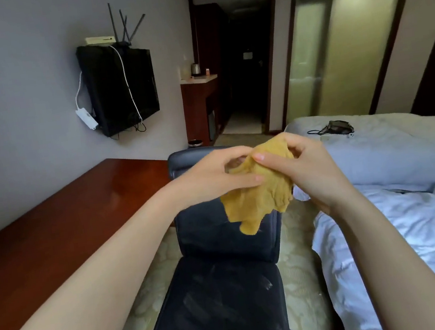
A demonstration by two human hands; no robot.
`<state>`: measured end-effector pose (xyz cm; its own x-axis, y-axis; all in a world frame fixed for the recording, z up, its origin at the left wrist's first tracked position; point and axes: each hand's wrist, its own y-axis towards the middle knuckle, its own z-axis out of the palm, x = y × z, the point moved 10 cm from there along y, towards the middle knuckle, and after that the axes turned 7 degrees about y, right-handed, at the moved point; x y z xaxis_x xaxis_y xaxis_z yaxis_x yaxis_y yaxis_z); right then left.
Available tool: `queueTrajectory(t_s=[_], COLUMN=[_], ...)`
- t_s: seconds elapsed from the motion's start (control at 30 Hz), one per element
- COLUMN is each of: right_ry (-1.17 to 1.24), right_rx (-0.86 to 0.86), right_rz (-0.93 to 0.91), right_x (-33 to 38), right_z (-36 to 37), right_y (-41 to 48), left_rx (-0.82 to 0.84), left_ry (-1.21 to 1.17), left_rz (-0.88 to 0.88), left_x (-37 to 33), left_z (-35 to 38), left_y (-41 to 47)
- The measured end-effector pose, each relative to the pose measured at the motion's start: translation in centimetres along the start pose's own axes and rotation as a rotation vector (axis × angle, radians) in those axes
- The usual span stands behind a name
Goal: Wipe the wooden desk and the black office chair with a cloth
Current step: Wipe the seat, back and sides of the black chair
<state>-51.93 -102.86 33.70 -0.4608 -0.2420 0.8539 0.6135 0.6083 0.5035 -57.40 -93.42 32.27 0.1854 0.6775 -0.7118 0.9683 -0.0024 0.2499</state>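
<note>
The chair (222,290) stands between the desk (52,230), left, and the bed (414,221), right.

My bare forearms stretch forward and converge, with my left hand (212,178) and right hand (305,170) close together in the air, each pinching the yellow cloth (255,204) with curled fingers and thumb.
</note>
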Motion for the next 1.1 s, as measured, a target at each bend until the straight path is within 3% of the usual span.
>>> queueTrajectory(t_s=[0.17, 0.3, 0.4, 0.63, 0.87, 1.1], right_ry=[0.079, 0.387, 0.56, 0.723, 0.754, 0.63], right_rx=[0.161, 0.217, 0.28, 0.426, 0.251, 0.178], right_rz=[0.146, 0.466, 0.698, 0.966, 1.214, 1.341], right_x=[-3.1, -9.9, -15.0, -20.4, -27.6, -36.8], right_z=[-1.2, -0.7, 2.3, 11.2, 15.2, 12.9], right_y=[0.8, 0.4, -1.5, -3.3, -6.5, -8.9], left_rx=[-0.014, -0.091, -0.116, -0.216, -0.293, -0.378], left_ry=[-0.133, -0.1, -0.019, 0.053, -0.048, -0.217], left_rz=[-0.087, -0.141, -0.201, -0.383, -0.534, -0.754], left_x=[2.1, 4.2, 7.0, 15.8, 23.6, 29.8], left_z=[0.4, 0.6, 0.9, -1.5, -1.6, 1.4], left_y=[1.9, 3.1, 2.5, -2.6, -9.4, -13.4])
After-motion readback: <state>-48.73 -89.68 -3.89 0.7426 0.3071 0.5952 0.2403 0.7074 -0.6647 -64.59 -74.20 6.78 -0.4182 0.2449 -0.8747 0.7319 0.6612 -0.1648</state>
